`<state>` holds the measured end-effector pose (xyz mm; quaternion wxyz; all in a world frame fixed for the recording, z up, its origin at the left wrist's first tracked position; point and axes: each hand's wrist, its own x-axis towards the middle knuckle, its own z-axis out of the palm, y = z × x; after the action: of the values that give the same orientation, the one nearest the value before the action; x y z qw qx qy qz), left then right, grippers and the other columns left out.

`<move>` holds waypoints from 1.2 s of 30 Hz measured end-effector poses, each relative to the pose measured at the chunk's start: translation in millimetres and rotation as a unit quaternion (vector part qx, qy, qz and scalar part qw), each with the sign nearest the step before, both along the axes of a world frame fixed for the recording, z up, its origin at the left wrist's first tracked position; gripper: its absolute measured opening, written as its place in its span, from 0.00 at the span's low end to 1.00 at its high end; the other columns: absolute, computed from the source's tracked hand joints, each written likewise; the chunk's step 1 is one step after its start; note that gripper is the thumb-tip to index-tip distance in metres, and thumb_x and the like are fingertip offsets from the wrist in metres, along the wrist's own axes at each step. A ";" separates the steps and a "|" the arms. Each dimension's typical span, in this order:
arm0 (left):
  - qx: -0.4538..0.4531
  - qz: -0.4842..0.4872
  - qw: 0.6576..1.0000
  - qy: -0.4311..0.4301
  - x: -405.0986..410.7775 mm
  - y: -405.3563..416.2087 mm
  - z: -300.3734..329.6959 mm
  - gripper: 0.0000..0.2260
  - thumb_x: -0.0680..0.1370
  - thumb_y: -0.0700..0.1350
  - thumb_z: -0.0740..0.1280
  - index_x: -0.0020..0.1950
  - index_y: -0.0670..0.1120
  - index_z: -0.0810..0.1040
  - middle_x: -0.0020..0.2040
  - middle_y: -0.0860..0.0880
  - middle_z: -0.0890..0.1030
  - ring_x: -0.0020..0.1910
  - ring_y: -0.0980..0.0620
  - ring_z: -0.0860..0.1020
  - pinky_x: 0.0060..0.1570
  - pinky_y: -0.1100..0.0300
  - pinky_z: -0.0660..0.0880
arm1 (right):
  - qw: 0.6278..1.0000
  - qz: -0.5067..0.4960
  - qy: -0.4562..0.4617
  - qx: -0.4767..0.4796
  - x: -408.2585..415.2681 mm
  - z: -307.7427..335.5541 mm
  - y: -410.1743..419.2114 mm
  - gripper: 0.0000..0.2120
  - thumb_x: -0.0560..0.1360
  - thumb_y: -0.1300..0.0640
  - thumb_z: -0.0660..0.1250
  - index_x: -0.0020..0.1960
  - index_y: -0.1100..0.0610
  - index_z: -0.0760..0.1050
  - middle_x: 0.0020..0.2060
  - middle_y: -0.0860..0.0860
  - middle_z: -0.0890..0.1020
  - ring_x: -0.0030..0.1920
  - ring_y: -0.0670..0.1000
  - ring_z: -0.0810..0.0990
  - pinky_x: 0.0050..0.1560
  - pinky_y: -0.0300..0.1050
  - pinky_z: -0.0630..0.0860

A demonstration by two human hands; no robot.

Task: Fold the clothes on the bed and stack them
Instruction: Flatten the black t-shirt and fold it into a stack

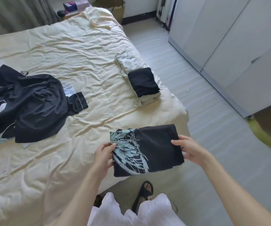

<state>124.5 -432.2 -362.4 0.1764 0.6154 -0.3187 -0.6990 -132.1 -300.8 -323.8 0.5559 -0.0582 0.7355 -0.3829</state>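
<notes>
A bedroom seen from above: a bed (66,66) with a wrinkled pale yellow cover fills the left and centre of the frame, grey flooring and a white wardrobe (229,51) run down the right. In the lower centre, a person holds a folded black T-shirt (157,147) with a pale blue feather-like print, lifted just over the near corner of the bed. The left hand (104,154) pinches its printed edge, thumb on top; the right hand (188,148) grips the opposite plain edge the same way, fingers tucked beneath.

Towards the right edge of the bed, above the shirt in the frame, sits a stack of folded clothes (139,79), pale items below and a black one on top. At the far left lies a heap of unfolded dark clothes (25,101).

The task looks partly done: several pieces are stacked, this shirt seems ready to join them, and the dark heap remains.
</notes>
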 end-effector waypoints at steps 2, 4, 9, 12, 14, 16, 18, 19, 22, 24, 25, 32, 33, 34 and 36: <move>-0.006 -0.008 1.000 0.007 -40.7 7.6 0.7 0.04 0.77 0.41 0.66 0.50 0.44 0.74 0.45 0.44 0.81 0.41 0.47 0.78 0.37 0.55 0.77 | 1.000 -0.008 0.005 -0.004 -36.0 2.8 12.7 0.11 0.77 0.62 0.63 0.58 0.55 0.77 0.51 0.52 0.82 0.52 0.53 0.79 0.43 0.47 0.75; -0.007 -0.023 1.000 0.008 -80.5 13.3 2.8 0.03 0.77 0.41 0.66 0.49 0.44 0.74 0.44 0.44 0.81 0.41 0.47 0.78 0.38 0.55 0.77 | 0.999 -0.031 0.010 -0.002 -69.4 4.4 26.7 0.12 0.77 0.61 0.63 0.59 0.54 0.76 0.53 0.51 0.82 0.54 0.53 0.78 0.45 0.48 0.75; -0.002 -0.065 0.998 0.016 -169.0 23.2 8.1 0.03 0.77 0.41 0.66 0.48 0.44 0.73 0.44 0.44 0.80 0.40 0.48 0.78 0.40 0.54 0.77 | 0.997 -0.077 0.013 0.001 -143.1 9.8 57.4 0.12 0.77 0.61 0.64 0.59 0.53 0.77 0.52 0.50 0.82 0.53 0.52 0.78 0.42 0.46 0.74; -0.001 -0.082 0.996 0.024 -216.4 18.9 9.6 0.03 0.77 0.41 0.66 0.49 0.44 0.73 0.46 0.43 0.80 0.41 0.47 0.77 0.45 0.52 0.77 | 0.995 -0.093 0.020 -0.003 -185.3 13.2 59.6 0.12 0.77 0.60 0.64 0.59 0.53 0.77 0.52 0.50 0.82 0.53 0.52 0.78 0.41 0.46 0.74; -0.004 -0.085 0.996 0.028 -251.4 12.6 9.9 0.03 0.77 0.41 0.66 0.49 0.44 0.73 0.45 0.43 0.79 0.41 0.48 0.77 0.43 0.52 0.77 | 0.994 -0.103 0.023 -0.001 -218.5 14.6 54.2 0.11 0.77 0.60 0.64 0.59 0.54 0.77 0.52 0.50 0.82 0.53 0.52 0.78 0.40 0.47 0.74; -0.013 -0.080 0.996 0.030 -284.6 3.6 8.6 0.03 0.77 0.41 0.66 0.48 0.45 0.73 0.44 0.44 0.79 0.39 0.48 0.77 0.39 0.54 0.77 | 0.994 -0.104 0.027 0.000 -252.6 14.9 42.2 0.11 0.77 0.61 0.64 0.59 0.55 0.77 0.51 0.51 0.82 0.52 0.52 0.78 0.40 0.46 0.74; -0.021 -0.067 0.997 0.036 -319.3 -7.1 3.4 0.03 0.77 0.41 0.67 0.48 0.45 0.73 0.43 0.45 0.79 0.37 0.50 0.76 0.37 0.56 0.76 | 0.995 -0.100 0.032 -0.006 -289.7 14.3 25.3 0.11 0.77 0.62 0.64 0.58 0.56 0.77 0.49 0.50 0.82 0.49 0.51 0.78 0.40 0.46 0.73; -0.022 -0.062 0.997 0.038 -337.1 -12.5 1.1 0.03 0.77 0.41 0.67 0.47 0.46 0.73 0.42 0.46 0.80 0.36 0.50 0.76 0.36 0.56 0.75 | 0.995 -0.098 0.036 -0.008 -307.8 14.6 16.8 0.11 0.77 0.62 0.64 0.58 0.56 0.77 0.48 0.50 0.82 0.48 0.50 0.78 0.40 0.46 0.73; -0.019 -0.045 0.998 0.039 -398.0 -32.4 -1.2 0.02 0.77 0.41 0.66 0.46 0.46 0.74 0.41 0.46 0.80 0.35 0.51 0.77 0.36 0.57 0.76 | 0.995 -0.084 0.051 -0.007 -368.4 18.5 -9.9 0.10 0.76 0.61 0.65 0.57 0.55 0.78 0.49 0.50 0.82 0.47 0.49 0.79 0.43 0.46 0.74; -0.016 -0.030 0.998 0.044 -435.1 -40.3 0.6 0.02 0.77 0.40 0.66 0.46 0.45 0.74 0.41 0.46 0.80 0.37 0.49 0.77 0.40 0.54 0.76 | 0.996 -0.066 0.063 -0.002 -406.7 23.6 -25.4 0.10 0.76 0.61 0.65 0.57 0.54 0.77 0.50 0.50 0.82 0.48 0.49 0.79 0.42 0.46 0.74; -0.014 -0.028 0.998 0.050 -452.6 -43.4 2.4 0.02 0.78 0.41 0.65 0.47 0.44 0.73 0.42 0.45 0.80 0.38 0.49 0.77 0.42 0.54 0.76 | 0.996 -0.061 0.070 0.001 -426.0 26.2 -31.9 0.10 0.76 0.61 0.65 0.57 0.54 0.77 0.50 0.49 0.82 0.49 0.49 0.79 0.42 0.46 0.74; -0.002 0.009 0.998 0.056 -540.0 -54.9 5.4 0.10 0.78 0.43 0.66 0.57 0.40 0.72 0.48 0.42 0.80 0.45 0.44 0.78 0.51 0.46 0.76 | 0.997 0.032 0.074 0.020 -542.4 32.3 -77.7 0.12 0.77 0.60 0.65 0.59 0.56 0.77 0.54 0.52 0.82 0.55 0.53 0.79 0.50 0.49 0.75; 0.002 0.028 0.998 0.056 -552.8 -58.4 3.3 0.10 0.78 0.42 0.66 0.57 0.40 0.72 0.48 0.42 0.80 0.44 0.44 0.78 0.49 0.47 0.77 | 0.996 0.043 0.077 0.023 -556.6 30.7 -89.0 0.12 0.77 0.60 0.65 0.60 0.57 0.76 0.55 0.52 0.82 0.56 0.54 0.78 0.52 0.51 0.75; 0.005 0.048 0.997 0.059 -565.9 -62.6 1.3 0.10 0.78 0.42 0.66 0.57 0.40 0.72 0.47 0.42 0.80 0.44 0.45 0.78 0.47 0.49 0.77 | 0.995 0.052 0.081 0.024 -570.1 28.1 -101.3 0.13 0.77 0.60 0.65 0.61 0.57 0.75 0.56 0.53 0.81 0.57 0.55 0.78 0.53 0.52 0.74; 0.008 0.087 0.994 0.065 -594.2 -72.7 -3.5 0.10 0.78 0.42 0.65 0.58 0.40 0.72 0.46 0.42 0.80 0.42 0.46 0.78 0.44 0.51 0.77 | 0.992 0.074 0.096 0.031 -598.2 22.9 -130.1 0.14 0.77 0.61 0.65 0.62 0.59 0.74 0.56 0.54 0.81 0.57 0.56 0.78 0.54 0.53 0.74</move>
<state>-469.7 -504.9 -365.9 0.2518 0.5956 -0.2459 -0.7221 -730.2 -431.0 -300.9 0.5113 -0.1314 0.7905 -0.3106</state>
